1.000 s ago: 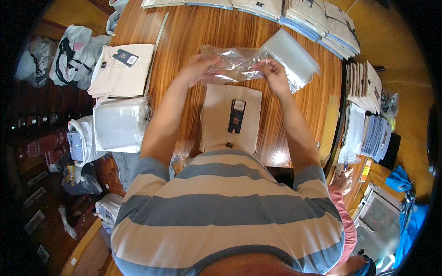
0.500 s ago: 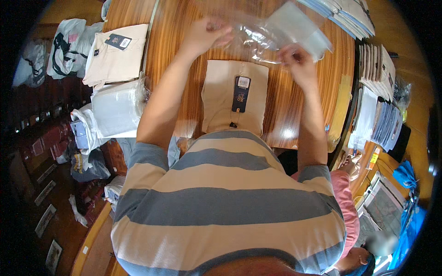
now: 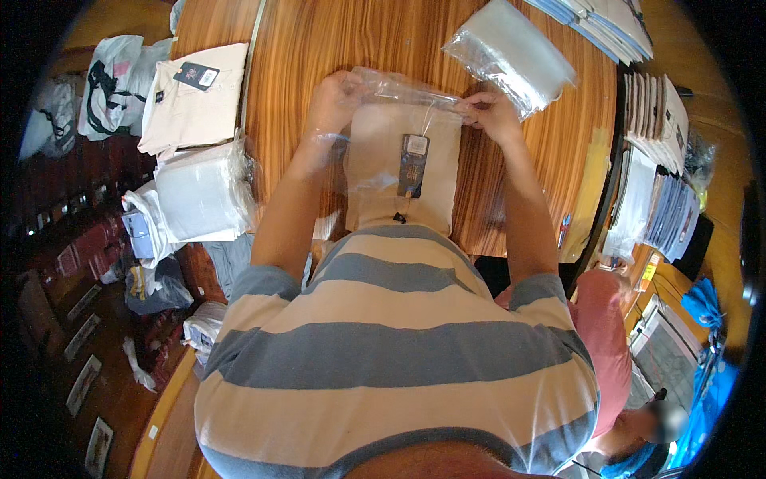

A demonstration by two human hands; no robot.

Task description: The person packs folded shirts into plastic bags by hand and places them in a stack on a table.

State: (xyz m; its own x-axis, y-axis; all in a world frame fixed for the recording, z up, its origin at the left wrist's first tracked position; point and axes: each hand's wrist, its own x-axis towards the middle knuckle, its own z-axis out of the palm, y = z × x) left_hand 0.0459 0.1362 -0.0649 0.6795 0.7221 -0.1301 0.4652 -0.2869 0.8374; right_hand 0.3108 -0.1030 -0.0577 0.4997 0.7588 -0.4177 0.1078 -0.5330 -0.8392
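A folded beige garment (image 3: 369,168) lies on the wooden table right in front of me, with a dark hang tag (image 3: 412,172) on a string on top of it. Over its far edge stretches a clear plastic bag (image 3: 403,89). My left hand (image 3: 339,100) is closed on the bag's left end, and my right hand (image 3: 488,112) pinches its right end. The bag's film hangs toward me over the garment; its lower edge is hard to make out.
A stack of clear bags (image 3: 515,60) lies beyond my right hand. Another folded beige garment (image 3: 195,96) sits at left, above packaged bags (image 3: 203,191). Folded garments (image 3: 654,116) are piled at right. A person in a pink sleeve (image 3: 600,335) is at lower right.
Both hands have come nearer me, bringing the clear bag from beyond the garment to over its far edge. The bag stack at the far right is now uncovered.
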